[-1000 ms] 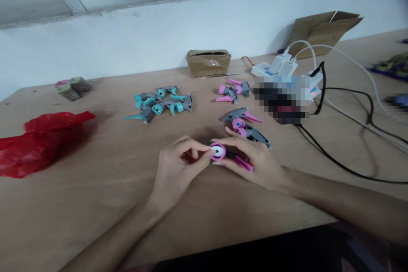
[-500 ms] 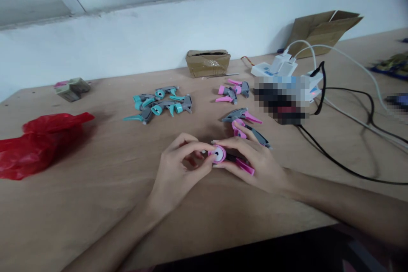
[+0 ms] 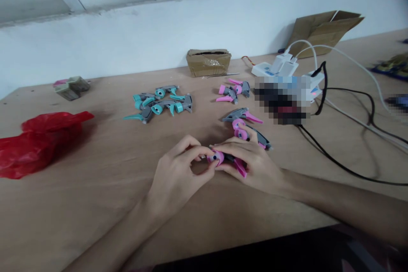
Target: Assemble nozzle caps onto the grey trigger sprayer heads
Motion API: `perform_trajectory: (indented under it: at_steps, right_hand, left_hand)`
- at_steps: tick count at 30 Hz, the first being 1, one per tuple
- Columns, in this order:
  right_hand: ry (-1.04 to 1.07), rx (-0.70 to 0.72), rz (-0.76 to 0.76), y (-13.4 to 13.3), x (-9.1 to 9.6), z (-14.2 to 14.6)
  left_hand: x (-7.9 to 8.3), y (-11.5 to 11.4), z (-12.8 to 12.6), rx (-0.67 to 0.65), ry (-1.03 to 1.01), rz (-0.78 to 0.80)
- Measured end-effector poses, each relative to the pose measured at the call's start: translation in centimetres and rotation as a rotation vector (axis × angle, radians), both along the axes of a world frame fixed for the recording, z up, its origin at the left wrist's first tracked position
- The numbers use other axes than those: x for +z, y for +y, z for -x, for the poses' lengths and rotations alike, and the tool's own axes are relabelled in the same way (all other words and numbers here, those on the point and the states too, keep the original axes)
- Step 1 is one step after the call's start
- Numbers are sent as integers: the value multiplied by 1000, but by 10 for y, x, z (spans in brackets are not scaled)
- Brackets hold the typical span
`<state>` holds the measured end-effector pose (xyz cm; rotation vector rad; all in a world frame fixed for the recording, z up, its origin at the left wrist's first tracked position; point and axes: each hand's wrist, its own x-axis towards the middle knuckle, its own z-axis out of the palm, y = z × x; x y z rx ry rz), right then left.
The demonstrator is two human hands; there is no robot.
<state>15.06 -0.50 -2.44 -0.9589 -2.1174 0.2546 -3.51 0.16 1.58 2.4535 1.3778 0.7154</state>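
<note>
A pink-and-gray trigger sprayer head [image 3: 219, 158] sits between the two hands, inward from the table's near edge [image 3: 245, 244] and around the middle of its length; whether any part of it rests on the wood I cannot tell. Its long axis runs roughly sideways, collar toward the left hand [image 3: 180, 168] and body reaching back into the right hand [image 3: 255, 163], so each hand has its own end and neither is farther off. The left hand pinches the rim of the pink collar between thumb and forefinger, its other fingers curled behind. The right hand closes around the body, fingers over the far side and thumb on the near side. The collar is a bright pink ring with a dark spot at the middle of its mouth; the body looks dark gray, mostly covered, and a pink trigger [image 3: 240, 168] slants out toward the near edge. Just beyond the right hand, toward the table's far edge, lie two more pink-and-gray sprayer heads [image 3: 235, 114], one partly hidden by its fingers.
</note>
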Motion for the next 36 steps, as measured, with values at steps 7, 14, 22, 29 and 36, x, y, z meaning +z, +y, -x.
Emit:
perform_trajectory:
  at_steps: [7, 14, 22, 29, 36]
  right_hand:
    - [-15, -6, -45, 0, -3, 2]
    - [-52, 5, -49, -2, -5, 1]
    - [-62, 11, -60, -2, -5, 1]
    - [-54, -9, -49, 0, -5, 1]
    - [-18, 14, -10, 3, 1, 1]
  left_hand:
    - [6, -7, -5, 112, 103, 58]
    - [3, -12, -7, 188, 126, 94]
    - [3, -15, -9, 214, 127, 210]
    - [-4, -8, -4, 3, 132, 78]
    - [3, 8, 12, -327, 287, -262]
